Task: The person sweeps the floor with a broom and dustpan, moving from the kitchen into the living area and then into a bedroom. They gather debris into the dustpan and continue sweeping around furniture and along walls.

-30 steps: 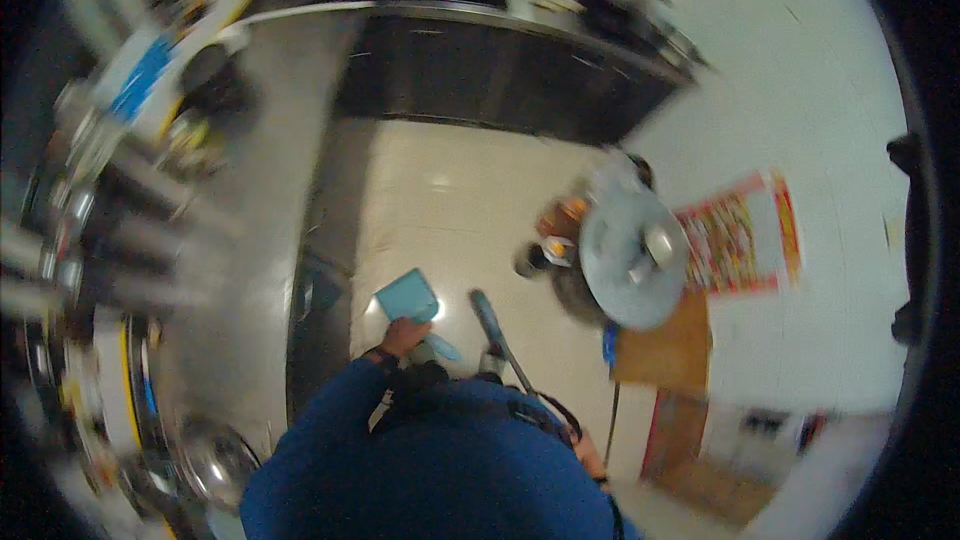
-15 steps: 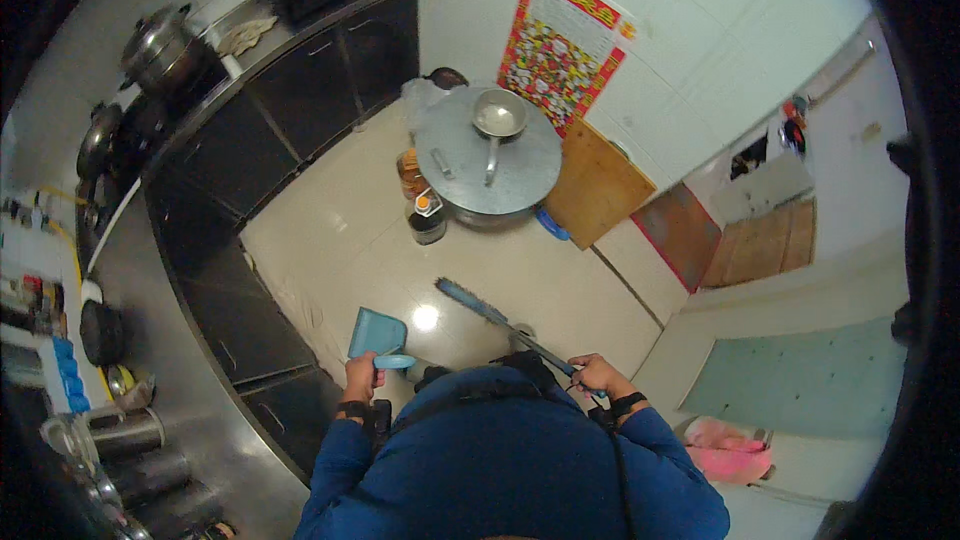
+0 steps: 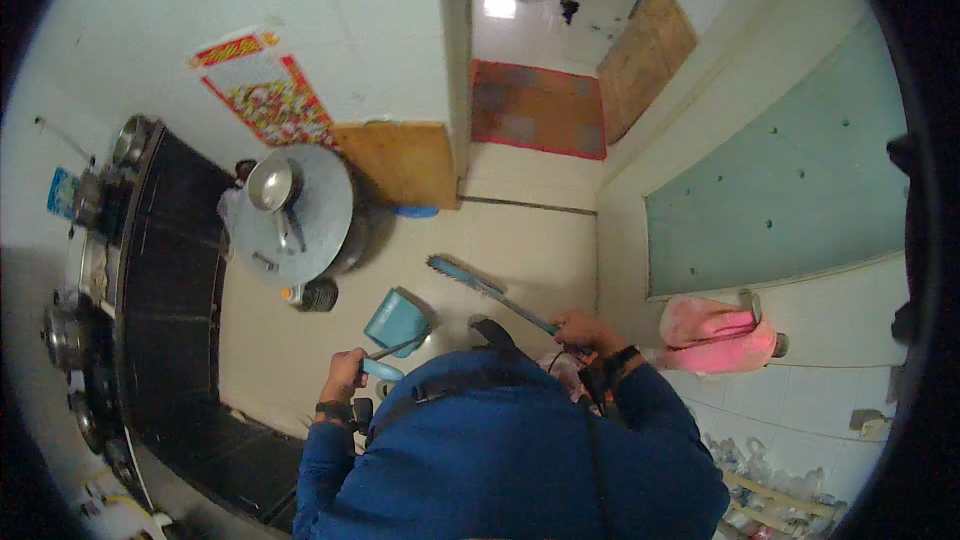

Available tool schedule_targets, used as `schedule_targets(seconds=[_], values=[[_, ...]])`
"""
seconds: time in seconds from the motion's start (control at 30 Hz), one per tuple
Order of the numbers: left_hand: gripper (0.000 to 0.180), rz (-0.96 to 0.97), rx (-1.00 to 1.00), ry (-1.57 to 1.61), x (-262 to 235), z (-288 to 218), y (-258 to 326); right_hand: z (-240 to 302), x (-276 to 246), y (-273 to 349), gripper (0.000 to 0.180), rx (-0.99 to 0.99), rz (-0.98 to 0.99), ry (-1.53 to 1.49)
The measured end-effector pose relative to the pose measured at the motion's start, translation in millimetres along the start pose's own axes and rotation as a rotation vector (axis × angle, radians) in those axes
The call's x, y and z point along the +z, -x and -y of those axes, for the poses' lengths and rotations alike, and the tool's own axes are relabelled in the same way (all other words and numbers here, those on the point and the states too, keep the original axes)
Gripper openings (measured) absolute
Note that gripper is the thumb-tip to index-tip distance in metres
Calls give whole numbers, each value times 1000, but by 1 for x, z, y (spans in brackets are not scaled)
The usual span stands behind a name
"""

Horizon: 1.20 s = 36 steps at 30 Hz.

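While snug, right grip [image 3: 588, 332] round blue brush [image 3: 478, 282].

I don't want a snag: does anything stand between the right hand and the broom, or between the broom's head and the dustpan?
Nothing visible does. The right hand grips the broom directly, the left hand holds the dustpan, and only floor shows between the broom's head and the dustpan.

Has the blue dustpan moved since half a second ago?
Yes: the blue dustpan, held by the left hand, is now farther from the dark cabinets at the lower left.
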<state>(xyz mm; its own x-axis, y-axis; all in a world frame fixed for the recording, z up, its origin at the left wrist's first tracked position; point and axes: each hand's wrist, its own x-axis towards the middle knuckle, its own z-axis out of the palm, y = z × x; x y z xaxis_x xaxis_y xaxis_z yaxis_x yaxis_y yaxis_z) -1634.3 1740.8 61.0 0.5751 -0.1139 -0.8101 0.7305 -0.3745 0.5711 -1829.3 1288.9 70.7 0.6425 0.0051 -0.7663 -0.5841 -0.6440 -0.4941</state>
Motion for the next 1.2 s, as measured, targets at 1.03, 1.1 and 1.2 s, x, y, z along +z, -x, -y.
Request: schedule_targets(seconds=[1.03, 1.1, 1.2], values=[[31, 631, 491, -922, 368, -375, -245, -28, -123, -18, 41, 286, -844, -856], [31, 604, 482, -956, 390, -388, -252, -31, -147, -25, 41, 431, -766, -1336], [26, 544, 489, -915, 423, -419, -266, -54, -199, -40, 44, 467, -685, -1395]])
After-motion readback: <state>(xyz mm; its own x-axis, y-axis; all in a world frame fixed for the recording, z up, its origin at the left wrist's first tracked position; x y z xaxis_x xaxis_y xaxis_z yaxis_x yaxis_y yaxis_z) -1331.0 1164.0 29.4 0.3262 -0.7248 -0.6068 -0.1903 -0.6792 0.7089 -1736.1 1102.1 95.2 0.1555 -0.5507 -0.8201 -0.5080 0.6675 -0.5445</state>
